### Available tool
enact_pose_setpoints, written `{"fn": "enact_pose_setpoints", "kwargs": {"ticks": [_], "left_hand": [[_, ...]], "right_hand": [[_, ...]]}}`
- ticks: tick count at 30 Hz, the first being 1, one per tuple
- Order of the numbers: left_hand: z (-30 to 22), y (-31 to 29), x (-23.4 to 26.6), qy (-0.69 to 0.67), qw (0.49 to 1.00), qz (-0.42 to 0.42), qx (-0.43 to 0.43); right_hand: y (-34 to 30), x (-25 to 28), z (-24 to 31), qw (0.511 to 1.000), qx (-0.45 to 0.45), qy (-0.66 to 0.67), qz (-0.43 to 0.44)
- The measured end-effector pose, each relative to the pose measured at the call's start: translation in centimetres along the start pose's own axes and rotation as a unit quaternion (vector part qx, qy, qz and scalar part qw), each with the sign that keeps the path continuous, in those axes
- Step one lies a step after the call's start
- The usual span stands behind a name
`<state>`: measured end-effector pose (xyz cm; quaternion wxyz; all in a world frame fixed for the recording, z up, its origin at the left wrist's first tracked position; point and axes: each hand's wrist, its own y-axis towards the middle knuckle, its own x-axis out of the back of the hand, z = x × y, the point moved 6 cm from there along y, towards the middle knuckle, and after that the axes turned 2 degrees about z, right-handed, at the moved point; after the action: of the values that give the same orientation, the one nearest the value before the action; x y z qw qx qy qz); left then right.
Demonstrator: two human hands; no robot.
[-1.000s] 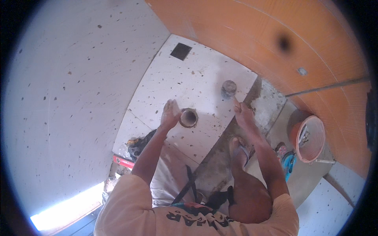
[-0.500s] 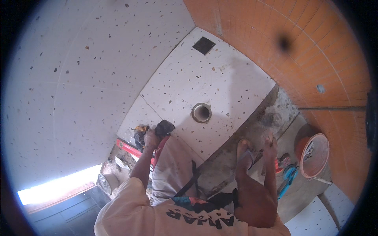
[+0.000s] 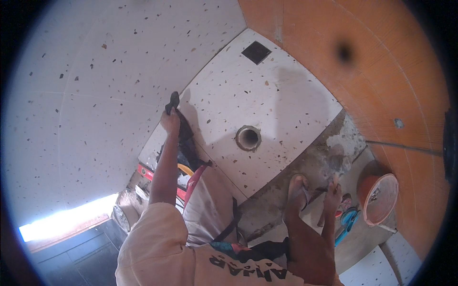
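Note:
My left hand is closed around the upper part of a limp black cloth or bag, held up near the speckled wall. The dark material hangs down from my fist toward my left knee. Below it, a yellow piece and a red spirit level show partly behind my forearm and knee. My right hand is beside my right foot, low over the rough floor. Its fingers are drawn together; what they hold, if anything, is too small to make out.
A white speckled floor tile has a round pipe opening and a dark square drain cover. At right stand an orange bucket and a turquoise-handled tool. An orange wall rises behind; a dirty container sits lower left.
My left hand has lifted the black material up and away from my knee, so it now hangs stretched out. My right hand has drawn slightly back toward me.

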<state>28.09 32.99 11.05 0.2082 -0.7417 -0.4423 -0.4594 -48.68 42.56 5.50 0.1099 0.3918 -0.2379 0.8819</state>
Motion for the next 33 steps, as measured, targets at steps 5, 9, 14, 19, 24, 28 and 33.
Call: {"fn": "enact_pose_setpoints", "kwargs": {"ticks": [5, 9, 14, 19, 24, 28, 33], "left_hand": [[-4.2, -0.3, -6.7, 0.015, 0.996, 0.032, -0.084], [-6.5, -3.4, -14.0, 0.016, 0.937, 0.186, -0.296], [-8.4, -5.2, -16.4, 0.129, 0.908, 0.176, -0.357], [-7.3, -1.1, -16.3, 0.083, 0.900, 0.188, -0.385], [-7.1, 2.9, -16.2, -0.001, 0.902, 0.127, -0.412], [-6.2, 5.2, -16.0, 0.161, 0.906, 0.073, -0.383], [-5.8, 0.7, -11.0, 0.162, 0.960, 0.048, -0.223]], "right_hand": [[-0.2, -0.1, 0.9, 0.999, -0.022, 0.001, 0.046], [0.0, -1.5, -1.4, 0.996, -0.036, -0.022, 0.084], [-0.2, -1.2, -1.6, 0.998, 0.013, 0.008, 0.054], [-0.1, -1.0, 0.4, 0.989, -0.022, -0.053, 0.137], [0.1, -1.2, 0.2, 0.988, -0.013, -0.076, 0.135], [0.5, -1.4, -0.9, 0.986, 0.023, -0.084, 0.143], [0.2, -0.9, -0.2, 0.987, -0.014, -0.082, 0.134]]}}
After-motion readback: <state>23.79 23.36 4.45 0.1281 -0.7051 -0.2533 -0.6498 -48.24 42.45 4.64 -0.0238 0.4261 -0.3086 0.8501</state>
